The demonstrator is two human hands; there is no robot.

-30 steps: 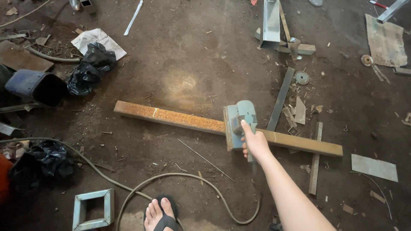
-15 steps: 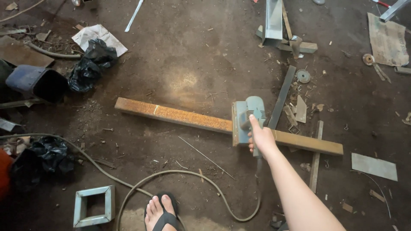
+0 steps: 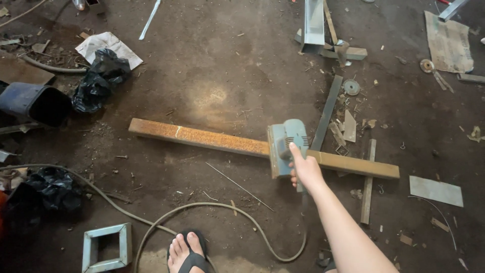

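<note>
My right hand (image 3: 304,171) grips the rear handle of a grey-blue power tool (image 3: 284,146) that rests on a long rusty metal bar (image 3: 202,137). The bar lies on the dirt floor, running from upper left to lower right. The tool sits a little right of the bar's middle. Its grey cord (image 3: 202,210) loops over the floor toward the left. My left hand is out of view. My bare foot in a black sandal (image 3: 187,255) stands at the bottom edge.
A square metal frame (image 3: 106,247) lies at the lower left. Black plastic bags (image 3: 98,81) and a dark bucket (image 3: 33,103) sit at the left. Metal strips (image 3: 327,111), a channel piece (image 3: 313,23), cardboard (image 3: 447,43) and scraps litter the right side.
The tool moved a little to the right along the bar between the first two frames, then stayed about where it was. The bar has not moved.
</note>
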